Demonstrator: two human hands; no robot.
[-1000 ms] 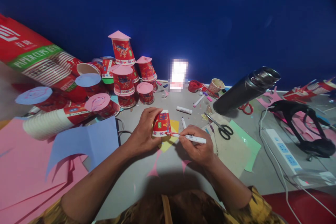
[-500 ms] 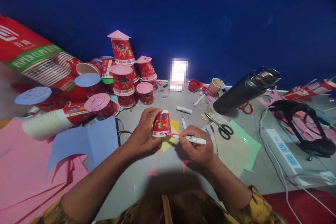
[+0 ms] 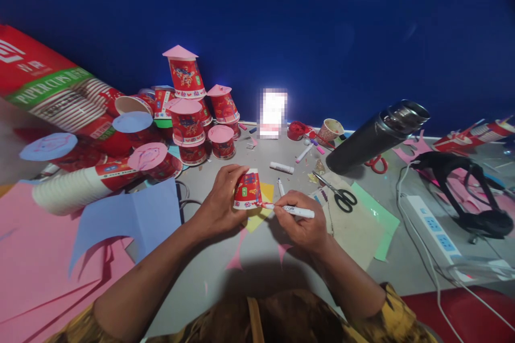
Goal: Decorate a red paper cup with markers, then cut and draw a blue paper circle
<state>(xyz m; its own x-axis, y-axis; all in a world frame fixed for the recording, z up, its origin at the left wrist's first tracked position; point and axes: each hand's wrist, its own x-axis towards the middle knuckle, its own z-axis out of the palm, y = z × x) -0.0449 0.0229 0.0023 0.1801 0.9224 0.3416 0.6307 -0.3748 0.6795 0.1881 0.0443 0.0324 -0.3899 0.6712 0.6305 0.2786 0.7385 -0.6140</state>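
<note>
A red patterned paper cup, its wide rim pointing down, is gripped by my left hand from its left side. My right hand is closed round a white marker pen, whose tip meets the lower right edge of the cup near the rim. Beneath them lies a piece of yellow paper. Behind the cup are a white pen cap or short marker and another white marker lying on the table.
Stacked red cups with pink paper tops stand at the back left. Blue paper and pink paper cover the left side. On the right are scissors, a black thermos, green paper and a power strip.
The marker tip stays at the cup's rim, with only a very slight shift of my right hand to the left. The cup has hardly moved.
</note>
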